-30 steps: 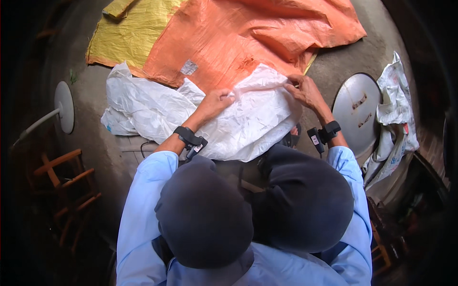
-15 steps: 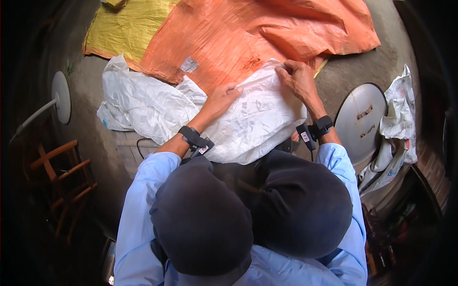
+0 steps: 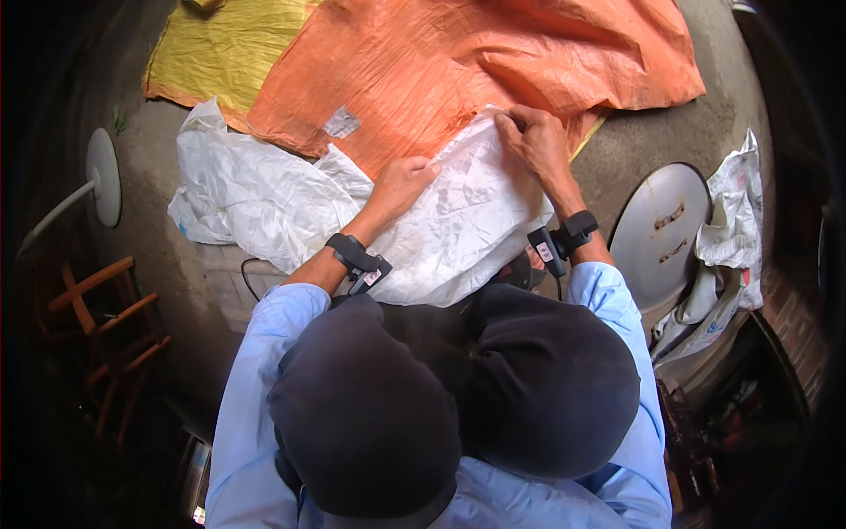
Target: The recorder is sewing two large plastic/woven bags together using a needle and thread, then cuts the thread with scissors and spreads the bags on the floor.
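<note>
Across my lap and out to the left spreads a crumpled white woven plastic sheet (image 3: pixel 256 194). Its far edge meets a large orange woven plastic sheet (image 3: pixel 414 70), which has a small pale patch (image 3: pixel 341 122) and a frayed spot near my right hand. My left hand (image 3: pixel 405 183) is closed on the edge where white and orange meet. My right hand (image 3: pixel 536 145) pinches the white sheet's far corner beside the frayed spot. Any small thing between those fingertips is hidden. Both wrists wear black straps with small devices.
A yellow woven sheet (image 3: pixel 233 53) adjoins the orange one at the far left. On the left are a round white disc on a pole (image 3: pixel 104 176) and a wooden frame (image 3: pixel 106 309). At right stand a round metal lid (image 3: pixel 661 220) and hanging white sacks (image 3: pixel 731 212).
My right hand has shifted slightly left along the edge of the white sheet. My left hand keeps its hold. The whole view has shifted a little.
</note>
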A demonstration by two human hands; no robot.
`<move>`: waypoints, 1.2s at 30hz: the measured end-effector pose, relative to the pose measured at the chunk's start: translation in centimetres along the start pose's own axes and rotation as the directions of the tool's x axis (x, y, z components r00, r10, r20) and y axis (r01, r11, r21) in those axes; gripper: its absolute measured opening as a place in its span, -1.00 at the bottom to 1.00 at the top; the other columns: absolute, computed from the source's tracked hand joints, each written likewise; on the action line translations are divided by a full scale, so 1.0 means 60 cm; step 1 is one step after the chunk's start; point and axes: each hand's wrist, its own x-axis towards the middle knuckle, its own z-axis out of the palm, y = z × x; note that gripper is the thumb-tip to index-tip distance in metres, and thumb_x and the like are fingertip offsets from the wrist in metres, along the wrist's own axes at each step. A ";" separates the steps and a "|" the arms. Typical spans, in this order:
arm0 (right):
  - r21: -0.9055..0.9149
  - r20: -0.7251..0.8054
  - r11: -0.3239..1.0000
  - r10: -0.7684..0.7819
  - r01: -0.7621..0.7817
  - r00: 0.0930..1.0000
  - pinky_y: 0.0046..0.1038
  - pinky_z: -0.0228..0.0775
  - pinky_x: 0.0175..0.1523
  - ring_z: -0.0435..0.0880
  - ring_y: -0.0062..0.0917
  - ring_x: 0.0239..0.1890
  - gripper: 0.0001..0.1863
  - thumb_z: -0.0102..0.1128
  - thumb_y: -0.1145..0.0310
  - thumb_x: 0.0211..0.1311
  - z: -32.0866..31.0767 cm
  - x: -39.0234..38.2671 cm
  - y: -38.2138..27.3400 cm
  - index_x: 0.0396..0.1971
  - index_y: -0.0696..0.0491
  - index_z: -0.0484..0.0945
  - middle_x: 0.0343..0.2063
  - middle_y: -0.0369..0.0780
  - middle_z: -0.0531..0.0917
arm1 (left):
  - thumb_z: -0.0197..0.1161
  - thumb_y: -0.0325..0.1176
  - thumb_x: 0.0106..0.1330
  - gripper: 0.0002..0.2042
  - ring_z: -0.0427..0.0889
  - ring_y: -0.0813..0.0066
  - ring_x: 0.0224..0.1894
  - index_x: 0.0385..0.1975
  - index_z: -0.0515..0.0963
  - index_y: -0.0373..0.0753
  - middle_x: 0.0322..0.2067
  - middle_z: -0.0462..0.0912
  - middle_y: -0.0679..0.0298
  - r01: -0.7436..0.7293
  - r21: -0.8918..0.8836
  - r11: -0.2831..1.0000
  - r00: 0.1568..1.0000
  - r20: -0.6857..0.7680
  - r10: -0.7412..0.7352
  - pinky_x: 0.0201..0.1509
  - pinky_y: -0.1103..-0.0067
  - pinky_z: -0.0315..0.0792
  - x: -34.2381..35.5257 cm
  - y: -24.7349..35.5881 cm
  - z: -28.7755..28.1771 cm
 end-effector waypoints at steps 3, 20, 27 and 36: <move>0.009 -0.003 0.999 0.041 -0.041 0.999 -0.21 0.51 -0.19 0.70 -0.13 -0.41 -0.72 0.22 0.22 0.20 0.009 0.009 0.002 -0.37 0.15 0.71 -0.51 0.04 0.66 | 0.23 -0.20 0.36 -0.66 0.56 0.62 -0.40 -0.16 0.63 -0.42 -0.43 0.67 0.28 0.012 -0.153 0.988 1.000 0.012 -0.011 -0.30 0.61 0.43 -0.001 -0.012 0.004; 0.206 -0.022 0.978 0.012 -0.007 1.000 -0.46 0.52 -0.21 0.71 -0.47 -0.44 -0.71 0.28 0.23 0.24 0.005 0.026 0.033 -0.25 0.17 0.70 -0.46 -0.14 0.75 | 0.22 -0.23 0.39 -0.70 0.58 0.66 -0.29 -0.15 0.63 -0.38 -0.33 0.70 0.29 0.019 -0.294 0.956 0.999 -0.020 -0.026 -0.19 0.66 0.44 -0.004 -0.006 0.007; 0.179 0.006 0.984 0.010 -0.011 1.000 -0.46 0.53 -0.24 0.71 -0.51 -0.43 -0.69 0.31 0.22 0.23 0.008 0.033 0.026 -0.25 0.19 0.70 -0.43 -0.13 0.76 | 0.23 -0.23 0.39 -0.70 0.61 0.64 -0.29 -0.14 0.63 -0.38 -0.33 0.72 0.26 0.001 -0.180 0.984 0.999 -0.052 -0.010 -0.21 0.65 0.46 -0.011 0.009 0.004; 0.290 -0.046 0.954 -0.064 0.074 0.997 -0.47 0.53 -0.26 0.72 -0.51 -0.43 -0.74 0.29 0.26 0.24 0.013 0.041 0.024 -0.31 0.18 0.72 -0.51 -0.14 0.74 | 0.24 -0.21 0.37 -0.70 0.61 0.62 -0.32 -0.15 0.64 -0.37 -0.35 0.72 0.27 -0.045 -0.184 0.982 0.997 -0.066 0.033 -0.21 0.64 0.47 -0.015 0.006 0.005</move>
